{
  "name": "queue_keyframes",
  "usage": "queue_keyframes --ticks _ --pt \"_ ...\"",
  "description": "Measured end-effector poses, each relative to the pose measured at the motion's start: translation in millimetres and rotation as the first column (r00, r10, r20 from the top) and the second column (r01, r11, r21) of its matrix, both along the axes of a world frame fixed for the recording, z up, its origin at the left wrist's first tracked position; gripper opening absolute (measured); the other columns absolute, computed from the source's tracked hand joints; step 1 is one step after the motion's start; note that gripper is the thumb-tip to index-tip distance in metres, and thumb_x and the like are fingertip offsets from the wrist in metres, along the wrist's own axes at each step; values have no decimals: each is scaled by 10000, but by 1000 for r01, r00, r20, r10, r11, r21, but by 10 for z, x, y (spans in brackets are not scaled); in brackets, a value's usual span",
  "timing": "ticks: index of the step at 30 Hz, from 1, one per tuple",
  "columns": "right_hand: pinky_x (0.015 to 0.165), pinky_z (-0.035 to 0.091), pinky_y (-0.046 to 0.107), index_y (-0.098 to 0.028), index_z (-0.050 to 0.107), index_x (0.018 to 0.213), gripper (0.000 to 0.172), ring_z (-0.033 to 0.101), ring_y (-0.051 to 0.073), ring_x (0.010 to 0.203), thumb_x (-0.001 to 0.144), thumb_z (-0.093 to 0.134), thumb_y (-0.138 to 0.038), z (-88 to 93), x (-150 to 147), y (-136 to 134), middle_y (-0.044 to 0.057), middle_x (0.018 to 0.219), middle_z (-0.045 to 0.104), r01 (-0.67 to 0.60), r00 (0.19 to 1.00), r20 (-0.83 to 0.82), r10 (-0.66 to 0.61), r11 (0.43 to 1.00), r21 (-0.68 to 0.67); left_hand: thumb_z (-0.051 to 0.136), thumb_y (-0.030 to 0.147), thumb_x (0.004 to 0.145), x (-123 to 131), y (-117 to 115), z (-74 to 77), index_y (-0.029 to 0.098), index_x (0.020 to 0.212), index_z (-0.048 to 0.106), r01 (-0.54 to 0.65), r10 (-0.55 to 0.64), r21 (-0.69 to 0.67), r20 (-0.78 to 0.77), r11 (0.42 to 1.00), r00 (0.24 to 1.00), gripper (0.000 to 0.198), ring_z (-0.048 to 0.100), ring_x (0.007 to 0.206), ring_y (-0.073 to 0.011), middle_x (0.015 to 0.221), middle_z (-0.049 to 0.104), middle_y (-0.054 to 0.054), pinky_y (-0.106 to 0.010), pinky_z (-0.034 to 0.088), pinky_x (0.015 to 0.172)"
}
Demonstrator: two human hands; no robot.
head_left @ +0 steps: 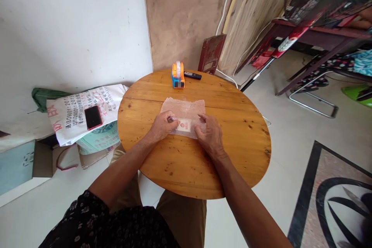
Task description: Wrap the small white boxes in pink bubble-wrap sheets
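A sheet of clear bubble wrap lies spread on the round wooden table. On it rests a small flat white packet with red print. My left hand is closed at the wrap's left side, thumb and forefinger pinching a bit of the clear sheet, the thumb tip against the packet's left edge. At the wrap's right side is my right hand, its thumb and forefinger curved and apart, touching the sheet. The palm side of both hands is hidden.
An orange and blue tape dispenser and a black remote-like device stand near the table's far edge. A phone lies on white sacks at left. Behind the table is a dark red chair.
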State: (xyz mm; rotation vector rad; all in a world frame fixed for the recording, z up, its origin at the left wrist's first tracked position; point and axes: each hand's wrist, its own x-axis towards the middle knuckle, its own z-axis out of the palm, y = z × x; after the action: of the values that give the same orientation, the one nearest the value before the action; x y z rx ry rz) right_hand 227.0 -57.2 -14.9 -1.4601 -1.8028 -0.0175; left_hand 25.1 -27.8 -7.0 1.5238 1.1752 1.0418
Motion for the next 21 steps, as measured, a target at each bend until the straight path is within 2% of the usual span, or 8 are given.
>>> queue_keyframes --ticks 2,4,6,8,13,18,21 --pt "879 416 420 -220 643 1115 295 612 268 1009 831 562 -228 45 -50 -69 108 1086 693 -35 993 116 17 987 158 637 307 705 -5 -1 7 177 675 494 1 -1 8 -3 1000 1000 196 373 553 -77 604 440 64 -198 307 524" --pt "931 373 427 -234 647 1097 243 592 267 1087 863 581 -239 94 -122 -129 93 1119 699 -130 969 236 76 966 223 634 312 710 -10 -2 13 178 674 488 14 -14 17 -3 1000 1000 202 373 555 -77 603 438 65 -200 312 528" --pt "971 335 428 -235 647 1103 230 571 264 1146 881 593 -261 126 -201 -160 78 1130 711 -233 929 337 152 949 213 626 319 714 -14 -2 16 179 676 482 27 -27 25 0 999 1000 205 373 561 -79 609 436 65 -204 317 535" --pt "983 315 422 -219 650 1101 220 571 256 1145 899 577 -268 131 -265 -161 78 1130 720 -276 899 395 191 946 171 621 323 711 -14 1 18 182 672 474 27 -27 34 -6 999 1000 208 373 570 -81 617 433 63 -208 319 542" --pt "972 311 408 -207 677 1043 198 582 247 1084 916 551 -292 90 -312 -134 78 1099 736 -241 904 386 182 965 108 612 336 725 -53 -10 38 187 675 463 15 -12 48 -75 999 997 217 388 585 -89 620 425 64 -218 336 564" --pt "1019 263 433 -235 678 1084 225 533 269 1183 932 527 -305 89 -300 -161 61 1126 727 -218 915 360 184 974 56 613 316 731 -257 -26 86 175 827 545 20 -13 46 -146 999 989 184 505 658 -112 730 548 39 -227 395 625" --pt "1028 254 439 -234 673 1104 240 519 274 1197 937 516 -305 80 -305 -163 65 1141 718 -228 915 351 198 973 46 597 297 749 -400 -12 112 173 918 569 -16 23 30 -270 999 963 212 474 590 -114 664 516 56 -228 359 574"
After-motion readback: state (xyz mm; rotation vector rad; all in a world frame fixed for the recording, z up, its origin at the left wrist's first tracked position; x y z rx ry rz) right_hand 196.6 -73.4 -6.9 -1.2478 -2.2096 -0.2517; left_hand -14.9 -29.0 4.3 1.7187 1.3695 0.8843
